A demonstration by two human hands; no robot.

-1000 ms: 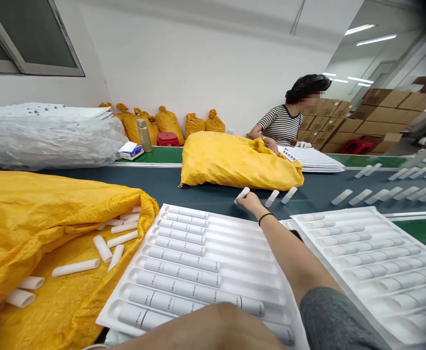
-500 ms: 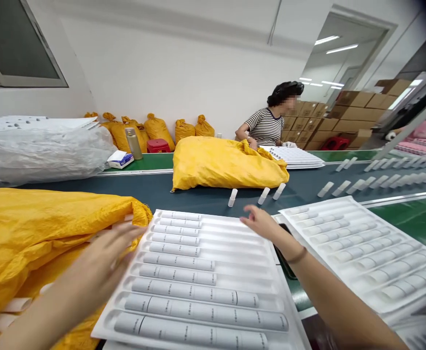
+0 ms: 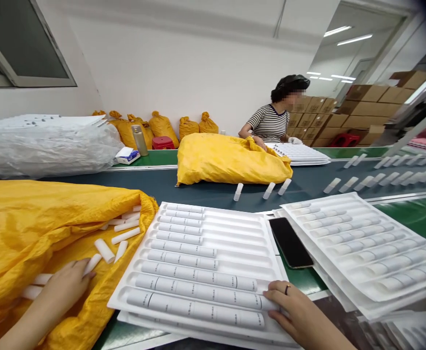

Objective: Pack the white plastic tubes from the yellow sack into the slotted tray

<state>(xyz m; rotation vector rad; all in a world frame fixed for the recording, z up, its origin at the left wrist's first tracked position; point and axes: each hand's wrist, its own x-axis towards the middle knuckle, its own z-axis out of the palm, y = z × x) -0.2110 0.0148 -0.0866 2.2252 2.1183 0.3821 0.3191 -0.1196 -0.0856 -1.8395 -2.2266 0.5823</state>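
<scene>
My left hand reaches into the mouth of a yellow sack, fingers closed around a small white tube. Several more loose white tubes lie in the sack around it. In front of me a white moulded tray holds rows of printed white tubes in its grooves; the upper rows are filled only on their left part. My right hand is at the tray's lower right, its fingers and thumb closed on the end tube of the second row from the front, which they partly cover.
A black phone lies right of the tray. Beyond it is a second tray of tubes. Across the conveyor belt, with upright white tubes, lies another yellow sack by a co-worker in a striped shirt.
My left hand has gone down into the sack and closed on a tube. My right hand has moved from the tray's far right corner to its near right side. The view has shifted slightly.
</scene>
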